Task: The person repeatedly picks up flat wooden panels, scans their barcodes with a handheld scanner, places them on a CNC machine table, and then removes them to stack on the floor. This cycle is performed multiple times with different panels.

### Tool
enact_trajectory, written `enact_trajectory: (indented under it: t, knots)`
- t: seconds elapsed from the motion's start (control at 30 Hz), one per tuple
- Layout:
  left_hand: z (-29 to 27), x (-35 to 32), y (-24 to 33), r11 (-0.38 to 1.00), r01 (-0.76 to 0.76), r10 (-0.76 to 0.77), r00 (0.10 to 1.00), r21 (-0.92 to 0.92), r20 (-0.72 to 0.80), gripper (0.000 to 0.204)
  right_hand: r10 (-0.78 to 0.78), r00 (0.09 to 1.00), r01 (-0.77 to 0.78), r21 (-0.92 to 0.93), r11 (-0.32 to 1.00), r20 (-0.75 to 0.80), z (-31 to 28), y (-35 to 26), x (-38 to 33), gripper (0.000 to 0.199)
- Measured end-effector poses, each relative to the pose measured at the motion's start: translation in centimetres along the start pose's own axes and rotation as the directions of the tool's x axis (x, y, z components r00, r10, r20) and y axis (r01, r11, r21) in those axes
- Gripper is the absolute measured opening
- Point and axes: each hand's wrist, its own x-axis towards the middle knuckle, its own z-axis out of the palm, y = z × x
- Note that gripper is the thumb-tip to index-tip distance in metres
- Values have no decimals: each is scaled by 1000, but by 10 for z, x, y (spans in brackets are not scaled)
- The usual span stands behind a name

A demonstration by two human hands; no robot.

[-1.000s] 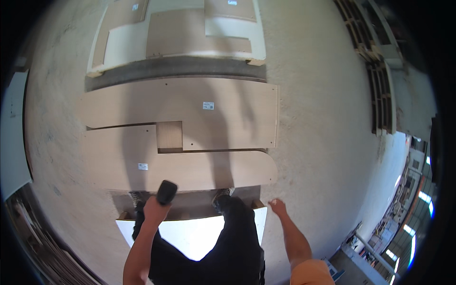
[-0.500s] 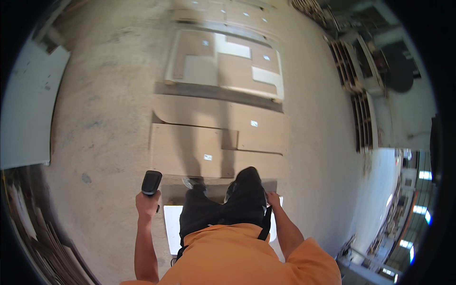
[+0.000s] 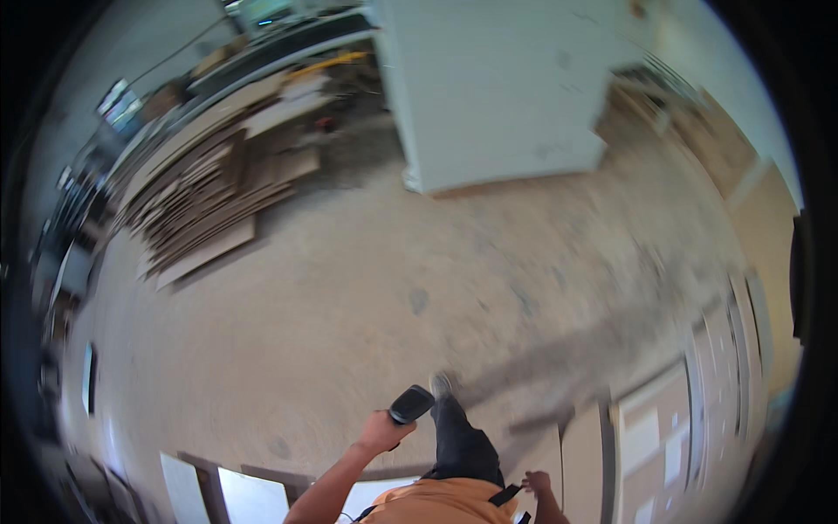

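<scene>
My left hand (image 3: 381,430) is raised in front of me and holds a small black handheld device (image 3: 410,404) with its flat face up. My right hand (image 3: 539,481) hangs low by my side, fingers loosely spread, holding nothing. My leg and shoe (image 3: 443,385) step out over a bare concrete floor (image 3: 349,306). The flat wooden panels (image 3: 655,437) with white labels lie on the floor at the right, apart from both hands.
A big pale cabinet or board (image 3: 497,87) stands at the far middle. A heap of stacked wooden boards (image 3: 209,192) lies at the far left. White sheets (image 3: 253,498) lie near my feet at the lower left. The picture is motion-blurred.
My view has swung left: the wooden panels that lay straight ahead now sit at the right edge. The left hand still holds the black device.
</scene>
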Motion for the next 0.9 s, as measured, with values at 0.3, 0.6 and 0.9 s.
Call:
enact_trajectory:
  t: [0.3, 0.6, 0.9]
  knots:
    - [-278, 94, -160, 812, 246, -470, 814, -530, -342, 32, -620, 779, 619, -284, 732, 99, 134, -585, 69, 22]
    - [-509, 314, -223, 613, 188, -582, 764, -767, -278, 26, -781, 615, 772, -280, 570, 109, 269, -979, -23, 21]
    - [-783, 570, -134, 797, -131, -166, 891, -589, -423, 33, -32, 987, 46, -91, 995, 155, 292, -1002, 45, 30]
